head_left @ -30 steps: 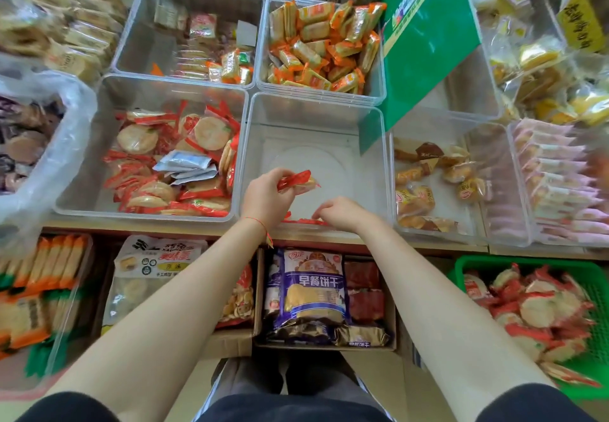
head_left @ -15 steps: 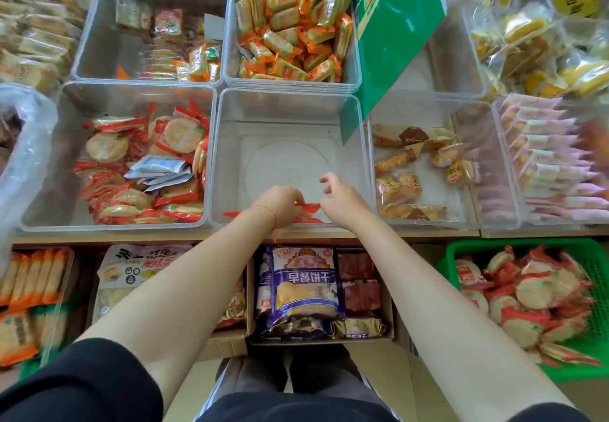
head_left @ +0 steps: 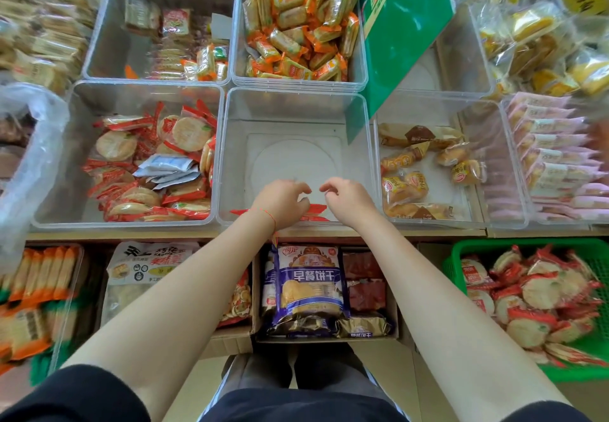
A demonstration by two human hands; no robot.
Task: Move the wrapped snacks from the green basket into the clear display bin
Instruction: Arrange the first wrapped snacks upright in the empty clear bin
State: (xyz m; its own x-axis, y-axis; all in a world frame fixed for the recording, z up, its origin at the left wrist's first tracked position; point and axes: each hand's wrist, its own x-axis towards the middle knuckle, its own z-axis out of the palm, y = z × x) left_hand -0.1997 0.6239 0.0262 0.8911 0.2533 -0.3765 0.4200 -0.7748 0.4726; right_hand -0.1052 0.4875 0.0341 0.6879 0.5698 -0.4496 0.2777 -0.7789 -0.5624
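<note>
- The clear display bin (head_left: 296, 115) sat mid-bench, nearly bare, with a few red-wrapped snacks (head_left: 316, 208) lying against its near wall
- The green basket (head_left: 461, 256) stood below and to the right of that bin, well apart from it, heaped with wrapped snacks
- The left hand (head_left: 280, 202) and right hand (head_left: 349, 202) hovered over the bin's near edge, side by side but apart, fingers loosely curled and gripping nothing
- Judged step: a batch just placed in the bin
- Next move likely calls for a reach right and down from the bin to the basket for another handful
</note>
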